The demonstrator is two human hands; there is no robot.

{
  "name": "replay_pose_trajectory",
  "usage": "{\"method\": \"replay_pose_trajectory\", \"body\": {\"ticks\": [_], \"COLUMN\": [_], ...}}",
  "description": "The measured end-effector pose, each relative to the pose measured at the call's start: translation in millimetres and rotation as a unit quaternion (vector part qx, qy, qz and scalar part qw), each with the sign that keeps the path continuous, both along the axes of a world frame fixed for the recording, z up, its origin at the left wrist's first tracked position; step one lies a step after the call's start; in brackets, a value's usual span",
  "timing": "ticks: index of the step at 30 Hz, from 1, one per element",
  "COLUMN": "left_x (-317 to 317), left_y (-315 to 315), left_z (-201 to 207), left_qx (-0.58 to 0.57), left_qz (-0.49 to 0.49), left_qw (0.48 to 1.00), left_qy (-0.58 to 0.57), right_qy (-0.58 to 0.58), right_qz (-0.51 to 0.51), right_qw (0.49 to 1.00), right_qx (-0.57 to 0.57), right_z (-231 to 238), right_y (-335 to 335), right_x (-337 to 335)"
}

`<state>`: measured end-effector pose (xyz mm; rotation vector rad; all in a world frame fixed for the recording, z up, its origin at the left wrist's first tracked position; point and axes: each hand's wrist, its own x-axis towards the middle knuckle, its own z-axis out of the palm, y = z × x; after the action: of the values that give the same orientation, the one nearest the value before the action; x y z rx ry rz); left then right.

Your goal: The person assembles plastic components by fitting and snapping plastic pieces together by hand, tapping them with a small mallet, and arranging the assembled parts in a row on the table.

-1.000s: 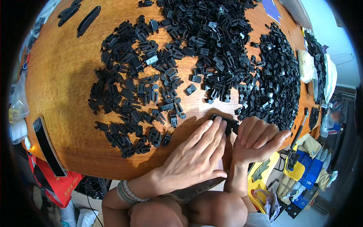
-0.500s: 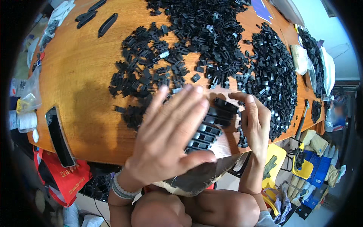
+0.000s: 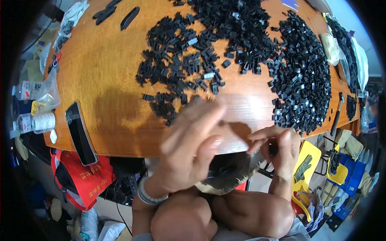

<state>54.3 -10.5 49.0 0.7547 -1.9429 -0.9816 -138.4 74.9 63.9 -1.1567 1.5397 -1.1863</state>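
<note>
My left hand (image 3: 187, 150), partly blurred, hovers over the table's near edge with its fingers stretched out and nothing visible in it. My right hand (image 3: 283, 150) is curled at the same edge, thumb and fingers bent together. A dark spot shows between its fingers; I cannot make out what it is. Between the hands, below the edge, a dark holder with a frayed pale rim (image 3: 221, 188) lies over my lap, its inside mostly in shadow. Small black plastic clips (image 3: 173, 68) lie scattered beyond my left hand. A dense heap of black pieces (image 3: 303, 80) lies beyond my right hand.
A phone (image 3: 81, 134) lies at the table's left, near a spool of white cord (image 3: 43, 122). Long black parts (image 3: 130, 18) rest at the far left. A hammer-like tool (image 3: 337, 114) lies by the right edge. A red bag (image 3: 90, 176) hangs below; a yellow chair (image 3: 307, 160) stands right.
The black pieces lined up between my hands at the table edge are gone from there. Both hands sit lower against the edge, and the whole view has shifted.
</note>
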Motion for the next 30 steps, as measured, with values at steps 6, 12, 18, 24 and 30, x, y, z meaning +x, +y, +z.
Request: {"method": "replay_pose_trajectory", "body": {"ticks": [6, 12, 18, 24, 30], "left_x": [-34, -23, -25, -27, -21], "left_y": [33, 22, 13, 9, 5], "left_z": [-13, -33, -34, -36, -36], "left_qx": [0.218, 0.285, 0.48, 0.549, 0.586], "left_qz": [-0.195, -0.105, -0.152, -0.141, -0.158], "left_qw": [0.955, 0.952, 0.848, 0.785, 0.739], "left_qy": [0.045, 0.031, 0.166, 0.251, 0.294], "right_qy": [-0.148, 0.143, 0.454, 0.495, 0.179], "right_qz": [-0.087, -0.041, 0.054, 0.095, 0.005], "right_qw": [0.97, 0.985, 0.871, 0.843, 0.973], "right_qx": [-0.174, -0.083, -0.181, -0.188, -0.149], "right_z": [-22, -20, -37, -45, -35], "right_y": [-8, -46, -126, -130, -72], "right_x": [30, 0, -21, -24, -17]}}
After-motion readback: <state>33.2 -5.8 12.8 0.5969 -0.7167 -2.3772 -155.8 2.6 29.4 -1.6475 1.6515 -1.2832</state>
